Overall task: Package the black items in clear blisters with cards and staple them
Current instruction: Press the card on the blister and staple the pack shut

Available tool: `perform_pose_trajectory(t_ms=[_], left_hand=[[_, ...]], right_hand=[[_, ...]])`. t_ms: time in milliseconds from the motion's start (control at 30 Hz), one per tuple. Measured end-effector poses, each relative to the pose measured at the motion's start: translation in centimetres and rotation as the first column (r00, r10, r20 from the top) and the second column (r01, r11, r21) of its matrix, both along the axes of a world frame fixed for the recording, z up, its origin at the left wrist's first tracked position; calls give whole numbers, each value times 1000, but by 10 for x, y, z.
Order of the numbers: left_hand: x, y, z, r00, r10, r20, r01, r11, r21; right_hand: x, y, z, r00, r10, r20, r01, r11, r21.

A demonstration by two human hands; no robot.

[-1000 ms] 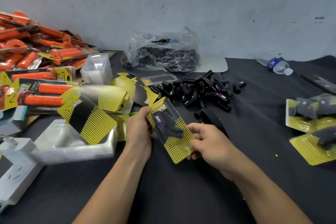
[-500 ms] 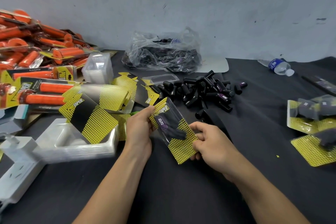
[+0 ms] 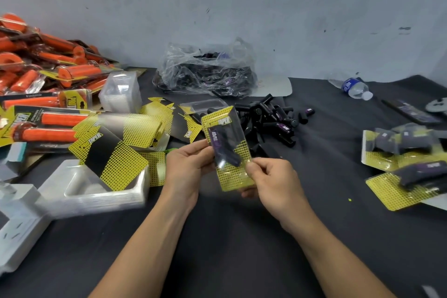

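A clear blister pack (image 3: 227,150) with a yellow-and-black card and black items inside stands nearly upright above the dark table. My left hand (image 3: 187,164) pinches its left edge. Its lower right edge is pinched by my right hand (image 3: 271,179). Behind it lies a heap of loose black items (image 3: 268,118). Loose yellow-and-black cards (image 3: 113,152) lie to the left, one resting on a stack of empty clear blisters (image 3: 96,191). Two filled packs (image 3: 406,164) lie at the right.
Orange-item packs (image 3: 43,80) are piled at the far left. A plastic bag (image 3: 205,72) of black items sits at the back. A water bottle (image 3: 353,87) lies at the back right. A white power strip (image 3: 17,225) sits at the front left.
Both hands have turned the pack from slanted to nearly upright and raised it a little. My right hand moved from under the pack to its lower right edge.
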State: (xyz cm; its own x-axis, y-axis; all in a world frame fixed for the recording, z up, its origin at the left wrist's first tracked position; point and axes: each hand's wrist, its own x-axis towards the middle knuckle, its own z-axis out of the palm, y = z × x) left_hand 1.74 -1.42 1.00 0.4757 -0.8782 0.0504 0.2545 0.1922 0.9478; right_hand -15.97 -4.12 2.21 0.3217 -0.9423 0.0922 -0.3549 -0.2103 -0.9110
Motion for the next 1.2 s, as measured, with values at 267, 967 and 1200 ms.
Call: perform_pose_trajectory(t_ms=[267,967,1200], left_hand=[[-57,14,35,950,-237,203,206,965,163],[-297,-64,88,782,-565,-265,621,745,244],[-292,-38,46,874,-483,40,421,798,432]], right_hand=[[-31,6,28,912,-259,318,230,965,125],[-246,-10,67,441,-693,570,479,719,504],[-221,14,28,740,-588,327,415,781,466]])
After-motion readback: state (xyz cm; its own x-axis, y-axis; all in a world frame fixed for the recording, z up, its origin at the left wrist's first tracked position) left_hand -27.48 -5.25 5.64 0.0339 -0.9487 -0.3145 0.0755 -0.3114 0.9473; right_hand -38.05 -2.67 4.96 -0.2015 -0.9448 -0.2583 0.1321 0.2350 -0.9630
